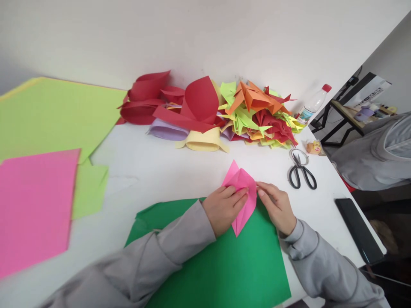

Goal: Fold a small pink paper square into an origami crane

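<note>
A pink sheet of origami paper (246, 213), folded into a pointed diamond with a raised flap, lies over a large green sheet (231, 269). My left hand (224, 209) rests across its left half, fingers bent and pressing the folds down. At the right corner, the thumb and forefinger of my right hand (278, 207) close on the pink edge. The fingertips of my left hand partly cover the centre creases.
Pink sheets (38, 209) and lime green sheets (58, 111) lie left. Along the wall are curled red paper pieces (201, 102) and a pile of folded paper shapes (257, 113). Scissors (302, 175), a bottle (313, 105) and a black phone (358, 229) are on the right.
</note>
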`<state>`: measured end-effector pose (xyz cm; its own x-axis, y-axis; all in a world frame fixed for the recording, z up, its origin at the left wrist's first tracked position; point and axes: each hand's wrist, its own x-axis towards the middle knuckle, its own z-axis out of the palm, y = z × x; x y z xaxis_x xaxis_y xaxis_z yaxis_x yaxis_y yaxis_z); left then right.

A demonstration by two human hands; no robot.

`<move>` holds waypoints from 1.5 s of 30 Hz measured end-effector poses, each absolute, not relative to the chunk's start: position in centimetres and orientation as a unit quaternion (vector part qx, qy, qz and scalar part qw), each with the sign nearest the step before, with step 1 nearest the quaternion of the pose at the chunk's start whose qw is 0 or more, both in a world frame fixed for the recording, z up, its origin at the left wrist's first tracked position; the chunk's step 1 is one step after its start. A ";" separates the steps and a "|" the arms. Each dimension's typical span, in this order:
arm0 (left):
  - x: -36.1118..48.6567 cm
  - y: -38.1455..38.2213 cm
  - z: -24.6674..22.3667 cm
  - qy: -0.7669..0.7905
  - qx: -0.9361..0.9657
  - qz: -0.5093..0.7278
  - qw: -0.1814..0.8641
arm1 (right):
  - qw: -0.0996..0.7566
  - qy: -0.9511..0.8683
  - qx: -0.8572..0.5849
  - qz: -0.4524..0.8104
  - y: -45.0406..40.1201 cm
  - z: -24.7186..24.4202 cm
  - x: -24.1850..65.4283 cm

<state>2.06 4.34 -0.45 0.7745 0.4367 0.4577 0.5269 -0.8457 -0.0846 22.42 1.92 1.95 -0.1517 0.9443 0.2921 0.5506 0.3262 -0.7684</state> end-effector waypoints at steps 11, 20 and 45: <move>2.1 5.1 -0.9 -0.221 -0.928 -0.286 0.085 | 0.342 -0.790 -0.469 0.199 2.1 2.0 22.3; 1.5 4.5 0.8 -0.240 -0.876 -0.414 0.066 | 0.245 -0.850 -0.459 0.086 2.1 1.8 22.2; 2.8 5.0 -2.0 -0.197 -0.920 -0.316 0.126 | 0.345 -0.767 -0.518 0.160 2.5 2.3 21.8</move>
